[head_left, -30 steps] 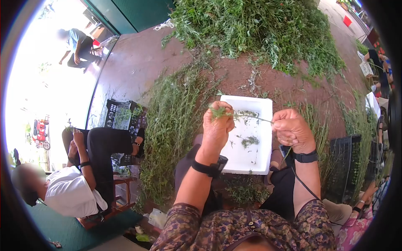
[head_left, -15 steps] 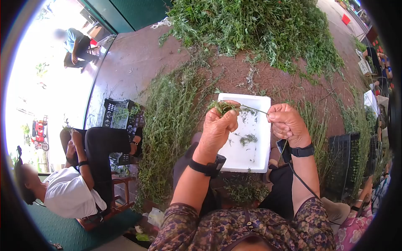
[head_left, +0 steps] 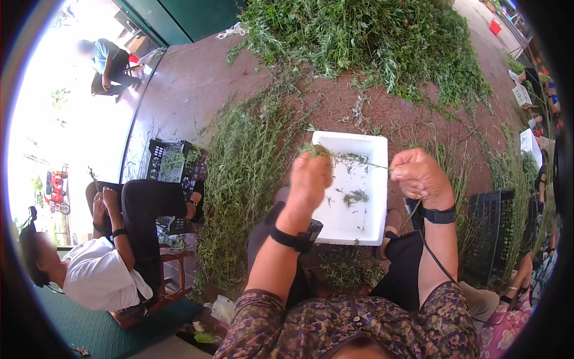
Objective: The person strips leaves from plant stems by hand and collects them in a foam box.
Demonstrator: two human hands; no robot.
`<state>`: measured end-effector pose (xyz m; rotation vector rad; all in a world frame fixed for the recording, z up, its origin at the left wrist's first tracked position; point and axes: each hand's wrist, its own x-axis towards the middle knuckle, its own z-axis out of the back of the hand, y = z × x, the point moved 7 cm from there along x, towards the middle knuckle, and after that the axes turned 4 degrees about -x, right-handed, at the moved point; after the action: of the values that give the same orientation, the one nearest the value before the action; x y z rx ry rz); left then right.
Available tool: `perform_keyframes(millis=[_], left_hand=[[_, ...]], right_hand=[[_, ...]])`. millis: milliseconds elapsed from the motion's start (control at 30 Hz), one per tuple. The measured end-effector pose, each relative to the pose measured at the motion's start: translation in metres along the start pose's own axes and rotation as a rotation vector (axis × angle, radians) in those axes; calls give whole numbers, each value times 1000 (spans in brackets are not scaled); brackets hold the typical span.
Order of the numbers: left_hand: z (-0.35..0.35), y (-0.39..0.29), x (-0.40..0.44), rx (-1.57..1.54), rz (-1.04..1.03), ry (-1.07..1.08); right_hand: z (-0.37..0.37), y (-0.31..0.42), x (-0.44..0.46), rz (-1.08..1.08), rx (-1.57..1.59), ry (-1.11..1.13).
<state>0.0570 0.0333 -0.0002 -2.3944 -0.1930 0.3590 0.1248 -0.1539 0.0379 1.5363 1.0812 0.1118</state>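
Note:
My left hand (head_left: 311, 179), somewhat blurred, is closed around green leafy sprigs (head_left: 318, 149) over the left edge of a white foam box (head_left: 384, 197). A thin plant stem (head_left: 371, 163) stretches from there across the box to my right hand (head_left: 421, 175). Thumb and fingertips of that hand pinch the stem just right of the box. Inside the box lie a small clump of leaves (head_left: 355, 198) and scattered bits. The box rests on the floor between my feet.
A large heap of green plants (head_left: 365, 42) lies ahead, with long stems (head_left: 239, 179) on the left. Black crates stand left (head_left: 167, 161) and right (head_left: 491, 233). A seated person (head_left: 101, 269) in white works at left; another person (head_left: 110, 66) sits farther off.
My right hand has moved a little to the right, away from the left one. My left hand has shifted slightly left and lower, still holding the sprigs.

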Motion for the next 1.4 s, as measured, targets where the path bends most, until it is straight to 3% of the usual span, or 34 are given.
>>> perform_keyframes(millis=[67,200,467,800,1000,1233,1400], left_hand=[[16,-21,4,-24,-90,-36],[4,-5,1,42,28,50],[10,-1,0,33,124,-96],[-4,4,-1,-246,95,184],[-2,6,0,-295,146,129],[15,-13,3,72,-158,-128],[26,-18,0,95,-228,-235]], right_hand=[[14,13,-11,86,53,11],[22,14,-9,115,81,-1],[27,10,-4,117,182,30],[25,5,3,78,127,47],[22,3,3,56,55,25],[12,6,-5,12,-159,1],[2,9,-14,24,-346,-8]])
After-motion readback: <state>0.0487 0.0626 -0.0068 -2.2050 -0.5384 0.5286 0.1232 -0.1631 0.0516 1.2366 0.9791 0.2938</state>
